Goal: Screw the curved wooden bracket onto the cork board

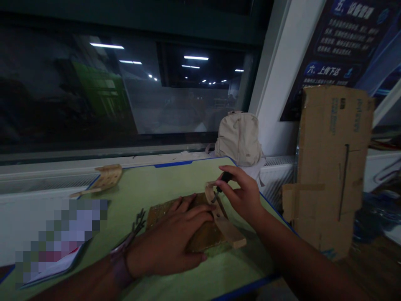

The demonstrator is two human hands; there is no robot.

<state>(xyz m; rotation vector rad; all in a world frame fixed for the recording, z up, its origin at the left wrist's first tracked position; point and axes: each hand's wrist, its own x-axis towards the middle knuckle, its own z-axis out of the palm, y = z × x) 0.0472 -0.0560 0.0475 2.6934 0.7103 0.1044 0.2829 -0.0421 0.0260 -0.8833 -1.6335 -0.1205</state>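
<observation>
A flat brown wooden board [202, 238] lies on the green table [156, 188]. My left hand [171, 238] presses flat on it, fingers spread and stretched toward a pale wooden spoon-shaped piece [227, 228] lying across the board's right end. My right hand [241, 194] is closed around a small dark-handled carving tool [221, 186], its tip down on the upper end of the pale wooden piece. A strap sits on my left wrist.
Another carved wooden piece [105, 177] rests at the table's far left edge by the windowsill. Small dark tools [138, 221] lie left of the board. A cream backpack [238, 138] stands at the far corner; a tall cardboard box [332, 167] stands right. Papers [59, 263] lie near left.
</observation>
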